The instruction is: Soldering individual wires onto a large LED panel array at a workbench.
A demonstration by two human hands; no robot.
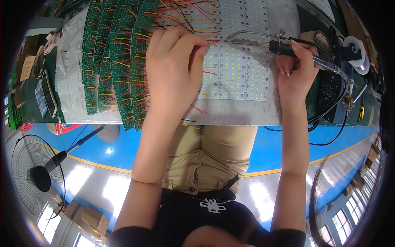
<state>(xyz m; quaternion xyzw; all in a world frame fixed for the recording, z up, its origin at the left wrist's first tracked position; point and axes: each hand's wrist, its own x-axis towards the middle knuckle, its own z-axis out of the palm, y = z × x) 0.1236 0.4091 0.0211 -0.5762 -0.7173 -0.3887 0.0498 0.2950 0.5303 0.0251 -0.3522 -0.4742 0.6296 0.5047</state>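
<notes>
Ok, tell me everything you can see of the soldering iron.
The soldering iron has a black handle and a slim, metallic-looking barrel tapering to a tip. A thin bent metal tube runs alongside the barrel, held by a small clamp; a ribbed silvery hose extends rearward. The right hand grips the handle, pointing the iron left over the white panel, tip near the left hand. Whether it touches the red wire is too small to tell.
</notes>
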